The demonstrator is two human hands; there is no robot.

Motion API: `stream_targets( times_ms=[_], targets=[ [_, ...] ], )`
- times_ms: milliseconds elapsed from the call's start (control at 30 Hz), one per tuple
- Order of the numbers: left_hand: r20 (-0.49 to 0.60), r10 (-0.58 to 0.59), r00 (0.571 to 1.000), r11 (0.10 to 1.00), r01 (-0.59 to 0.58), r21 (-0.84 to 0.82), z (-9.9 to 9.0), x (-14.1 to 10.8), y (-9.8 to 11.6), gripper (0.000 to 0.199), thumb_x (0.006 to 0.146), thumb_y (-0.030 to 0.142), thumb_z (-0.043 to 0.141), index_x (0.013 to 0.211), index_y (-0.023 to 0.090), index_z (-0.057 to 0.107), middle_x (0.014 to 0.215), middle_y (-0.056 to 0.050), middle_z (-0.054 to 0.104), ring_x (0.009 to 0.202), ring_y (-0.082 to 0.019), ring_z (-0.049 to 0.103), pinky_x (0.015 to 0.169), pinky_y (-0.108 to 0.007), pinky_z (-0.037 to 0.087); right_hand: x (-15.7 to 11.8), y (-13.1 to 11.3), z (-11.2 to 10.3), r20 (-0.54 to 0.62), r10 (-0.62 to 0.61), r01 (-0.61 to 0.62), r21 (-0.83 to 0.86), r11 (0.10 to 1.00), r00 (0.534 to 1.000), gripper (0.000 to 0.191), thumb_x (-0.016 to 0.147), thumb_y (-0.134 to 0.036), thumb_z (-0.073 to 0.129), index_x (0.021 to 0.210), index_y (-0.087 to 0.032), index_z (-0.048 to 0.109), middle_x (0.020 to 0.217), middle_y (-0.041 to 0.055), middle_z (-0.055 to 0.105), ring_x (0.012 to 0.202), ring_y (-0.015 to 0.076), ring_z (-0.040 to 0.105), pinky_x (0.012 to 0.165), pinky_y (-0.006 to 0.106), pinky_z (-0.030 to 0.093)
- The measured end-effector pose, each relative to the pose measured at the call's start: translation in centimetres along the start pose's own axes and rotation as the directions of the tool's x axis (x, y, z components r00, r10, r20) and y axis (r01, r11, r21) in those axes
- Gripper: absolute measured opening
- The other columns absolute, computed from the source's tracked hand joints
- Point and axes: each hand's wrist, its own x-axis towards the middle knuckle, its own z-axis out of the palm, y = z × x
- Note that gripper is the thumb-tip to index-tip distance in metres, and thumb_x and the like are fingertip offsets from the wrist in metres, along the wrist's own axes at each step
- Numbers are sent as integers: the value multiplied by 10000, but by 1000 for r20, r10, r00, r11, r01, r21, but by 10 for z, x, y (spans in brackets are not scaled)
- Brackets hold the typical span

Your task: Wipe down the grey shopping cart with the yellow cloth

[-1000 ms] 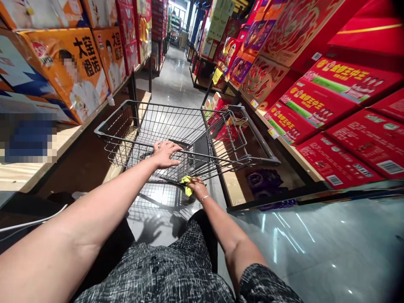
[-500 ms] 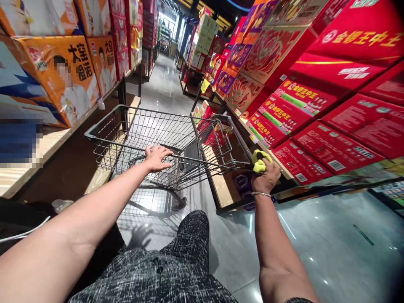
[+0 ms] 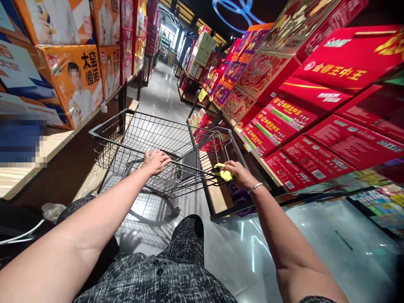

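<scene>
We look down a shop aisle at a person's two bare hands working over a wire shopping cart (image 3: 188,168). A moment ago the right hand (image 3: 235,173) was out beyond the cart's handle end with its yellow cloth (image 3: 225,174); now it has come back in, and the cloth sits at the handle end of the near top rail (image 3: 126,148). We judge that this brings the cloth to bear on the metal once more.

The right hand is closed to a narrow grip, fingers bunched around the cloth; we cannot tell how hard it presses. A thin bracelet (image 3: 255,187) circles that wrist. The left hand (image 3: 156,162) rests farther along the same rail, its fingers, looser half a second ago, now curled down over the bar; it has no cloth that we can see.

The cart stands crosswise in front of the person, its handle end to the right. Orange boxes (image 3: 71,84) are stacked on the shelf at left, red boxes (image 3: 303,155) at right, and the shiny floor (image 3: 158,88) runs away between them.
</scene>
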Motion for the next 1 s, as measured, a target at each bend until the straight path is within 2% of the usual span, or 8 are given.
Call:
stream_targets(
  times_ms=[233,333,433,533,600,700,833,1000],
  targets=[
    [25,17,1000,999,-16,-42,-7,21,-41,388,960,569,432,1043,363,751,1272,-16,653,1293,-280,450,1170,-527,79,-54,35,-29,-92,158,-160,-16,987,983,554,686,-24,594,1180,-246,711,1253,103,617,1052,244,594,944,421,505],
    [31,-23,999,1000,23,-13,-15,29,-56,375,938,561,474,1059,356,763,1336,-25,615,1340,-287,401,1173,-520,102,-61,28,-19,-151,189,-184,43,982,970,649,641,2,537,1226,-240,679,1286,101,589,1131,258,567,989,454,485],
    [-49,-136,989,990,138,40,-23,28,-57,369,932,537,500,1101,345,766,1432,-35,532,1395,-314,315,1177,-513,140,-54,5,-7,-188,188,-185,34,982,964,662,633,9,525,1238,-227,660,1299,103,579,1103,262,549,977,456,478],
    [-118,-235,965,969,242,45,-31,19,-36,403,921,437,535,1275,325,692,1540,-57,408,1448,-350,226,1183,-534,159,-42,-22,-2,-205,172,-173,14,985,963,685,614,12,536,1248,-225,639,1303,104,569,1072,269,527,955,446,477],
    [-62,-219,974,975,221,30,-34,11,-12,550,894,399,567,1437,311,552,1568,-81,366,1470,-367,196,1184,-564,167,-36,-41,-3,-208,164,-169,-6,986,964,681,610,14,540,1242,-224,634,1302,107,567,1052,274,513,934,439,483],
    [26,-24,999,997,25,-74,-33,-2,32,633,898,472,559,1498,300,459,1561,-88,380,1456,-356,250,1184,-585,187,-30,-69,-8,-200,146,-155,-34,987,969,662,617,19,549,1228,-224,631,1304,112,565,1040,282,505,914,434,491],
    [57,242,969,934,-216,-284,-26,-21,79,643,898,469,566,1504,304,428,1547,-84,404,1425,-313,343,1191,-546,230,-25,-106,-15,-223,82,-83,3,997,972,524,734,-135,672,1238,-267,618,1292,116,560,1067,305,506,925,465,493],
    [84,271,959,874,-208,-439,-27,-41,103,522,942,490,517,1417,276,482,1427,-73,546,1341,-284,467,1182,-534,262,-21,-141,-17,-241,19,0,78,997,970,467,783,-417,751,1217,-296,629,1306,118,553,1053,307,517,887,472,517]
  ],
)
